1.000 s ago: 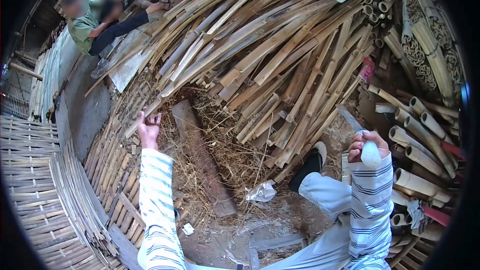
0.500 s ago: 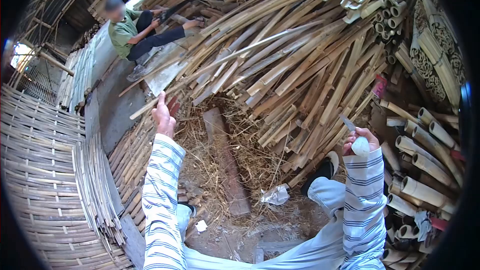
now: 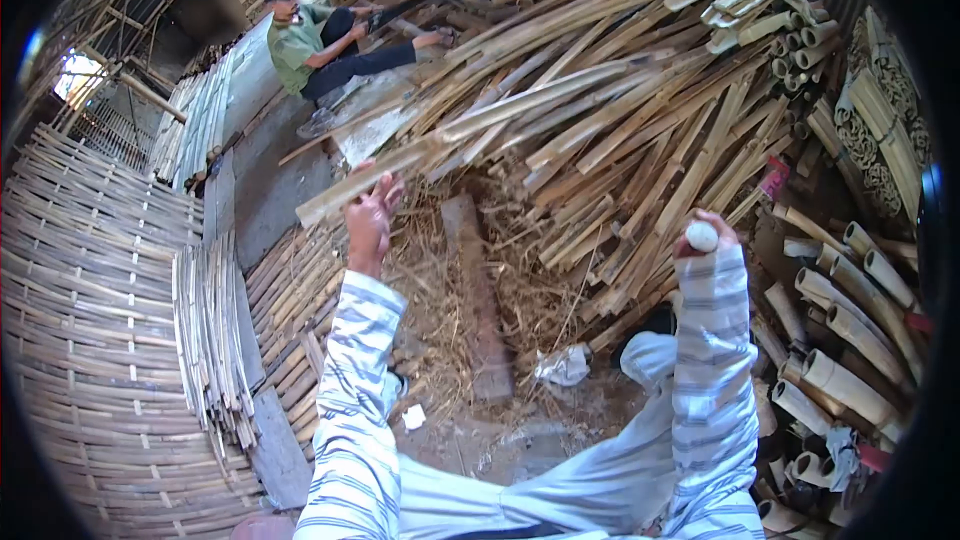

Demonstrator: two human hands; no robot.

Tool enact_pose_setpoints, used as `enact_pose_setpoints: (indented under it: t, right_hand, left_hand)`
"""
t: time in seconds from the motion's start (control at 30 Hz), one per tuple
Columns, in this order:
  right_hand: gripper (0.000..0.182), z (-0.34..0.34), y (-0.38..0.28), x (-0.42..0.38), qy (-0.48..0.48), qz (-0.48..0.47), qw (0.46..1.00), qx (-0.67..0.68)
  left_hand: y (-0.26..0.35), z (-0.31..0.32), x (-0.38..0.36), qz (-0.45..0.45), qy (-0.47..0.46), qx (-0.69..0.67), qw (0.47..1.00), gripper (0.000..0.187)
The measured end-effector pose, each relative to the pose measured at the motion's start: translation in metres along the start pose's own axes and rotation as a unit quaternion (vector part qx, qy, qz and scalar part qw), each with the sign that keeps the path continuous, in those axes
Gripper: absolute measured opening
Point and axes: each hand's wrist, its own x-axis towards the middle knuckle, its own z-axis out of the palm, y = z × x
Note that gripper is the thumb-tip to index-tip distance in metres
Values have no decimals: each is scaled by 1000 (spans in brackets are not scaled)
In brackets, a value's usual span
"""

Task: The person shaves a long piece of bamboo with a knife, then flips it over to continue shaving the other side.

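My left hand is at a split bamboo strip near its close end, thumb and fingers around it. The strip stretches away to the upper right over the pile, its pale broad face showing. My right hand is closed around the handle of a knife. Only the rounded whitish butt of that handle shows clearly; the blade is hidden from this angle. Between my hands, below them, a worn wooden plank lies on the shavings.
A big heap of split bamboo fills the middle and back. Cut bamboo tubes are stacked at right. Woven bamboo matting covers the left. Another person sits at the upper left. Crumpled plastic lies near my feet.
The strip in my left hand has turned, now showing its broad face. My right hand has tilted the knife, so its blade no longer shows. The whole view has shifted slightly.
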Motion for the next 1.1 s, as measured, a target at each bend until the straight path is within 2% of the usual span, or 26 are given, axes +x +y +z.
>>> enact_pose_setpoints:
  t: [0.07, 0.13, 0.17, 0.23, 0.27, 0.33, 0.37, 0.43, 0.47, 0.5, 0.53, 0.57, 0.67, 0.7, 0.73, 0.83, 0.93, 1.1]
  right_hand:
    - [13, 18, 10, -21, -19, -97, 994, -41]
    - [13, 3, 0, 7, 23, -2, 1000, 10]
    - [12, 4, 1, 9, 21, -8, 1000, 20]
    - [11, -2, 2, 10, 21, -22, 999, 41]
    - [14, -13, 8, 12, -24, -102, 994, -19]
    - [16, -20, 10, 10, -44, -136, 990, -10]
    - [14, -23, 11, 9, -62, -181, 979, -69]
    - [18, -30, 13, 5, -84, -276, 941, -179]
    - [19, -20, 12, -8, -45, -238, 964, -113]
    - [19, -21, 13, -12, -52, -262, 949, -169]
    - [19, -24, 12, -15, -61, -286, 929, -225]
    - [19, -22, 9, -18, -44, -254, 948, -189]
    - [19, -26, 9, -21, -55, -253, 949, -180]
    - [19, -24, 8, -27, -42, -220, 968, -116]
    - [19, -26, 8, -27, -43, -230, 961, -145]
    - [19, -42, 5, -20, -45, -256, 933, -250]
    - [19, -47, 0, -15, -56, -164, 981, -83]
    - [10, -39, -8, -17, -38, -179, 981, -62]
  left_hand:
    - [14, 12, -17, 13, -17, -10, 1000, 29]
    - [30, 28, -27, 83, -39, 56, 994, 26]
    - [42, 36, -32, 118, -51, 89, 988, 25]
    - [76, 57, -37, 178, -83, -9, 980, 23]
    - [97, 70, -44, 203, -99, -59, 972, 22]
    - [162, 86, -58, 307, -50, 30, 950, 20]
    - [192, 87, -69, 310, 26, -42, 950, 30]
    - [246, 87, -82, 490, 9, -15, 872, 53]
    - [267, 113, -115, 506, 87, 47, 857, 58]
    - [287, 98, -118, 554, 142, 26, 820, 59]
    - [301, 88, -130, 564, 145, 74, 810, 53]
    - [309, 81, -140, 554, 138, 86, 817, 51]
    - [303, 66, -154, 510, 115, 123, 844, 47]
    - [294, 59, -155, 495, 104, 133, 852, 46]
    - [281, 53, -154, 460, 98, 90, 878, 45]
    - [244, 29, -153, 420, 130, 75, 895, 44]
    - [229, 15, -163, 385, 137, 78, 909, 44]
    - [234, 1, -178, 386, 155, 54, 908, 47]
